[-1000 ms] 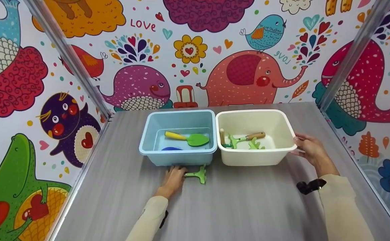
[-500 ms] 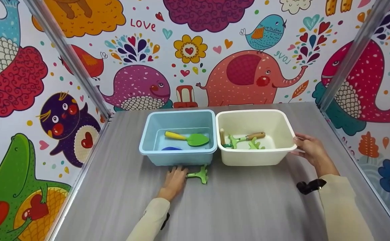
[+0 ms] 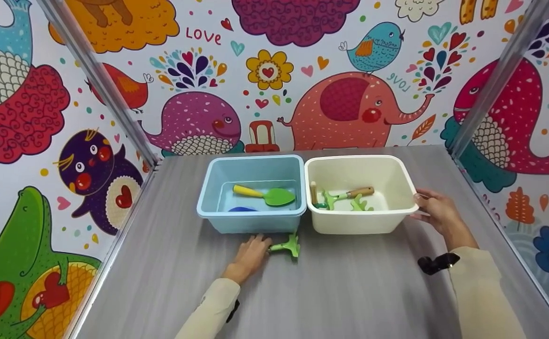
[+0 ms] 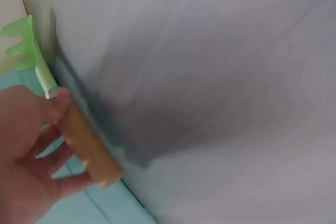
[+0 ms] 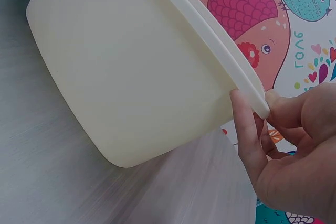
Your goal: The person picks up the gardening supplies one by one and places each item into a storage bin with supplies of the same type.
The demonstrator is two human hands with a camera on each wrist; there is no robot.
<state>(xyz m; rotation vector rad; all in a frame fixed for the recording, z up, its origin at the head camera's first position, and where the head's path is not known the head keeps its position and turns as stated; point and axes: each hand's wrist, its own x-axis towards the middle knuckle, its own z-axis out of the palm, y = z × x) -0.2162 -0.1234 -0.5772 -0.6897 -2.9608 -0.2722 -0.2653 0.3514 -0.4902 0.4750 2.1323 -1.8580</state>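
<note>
My left hand (image 3: 251, 254) grips a small green hand rake (image 3: 290, 246) by its wooden handle (image 4: 86, 142), just in front of the blue bin (image 3: 250, 222). In the left wrist view, thumb and fingers wrap that handle, and the green tines (image 4: 21, 45) point away from the hand. At the right, my right hand (image 3: 437, 210) pinches the rim of the cream bin (image 3: 354, 222) at its near right corner. The right wrist view has the thumb over the rim (image 5: 231, 72) and fingers beneath it.
Inside the blue bin lie a green trowel (image 3: 279, 197) with a yellow handle and a dark blue item (image 3: 242, 209), partly hidden. The cream bin holds several tools, among them a green rake with a wooden handle (image 3: 361, 191). Both bins stand side by side on a grey table (image 3: 340, 292).
My left hand has shifted a little to the right with the rake, which now looks slightly turned. The right hand stays at the cream bin's rim.
</note>
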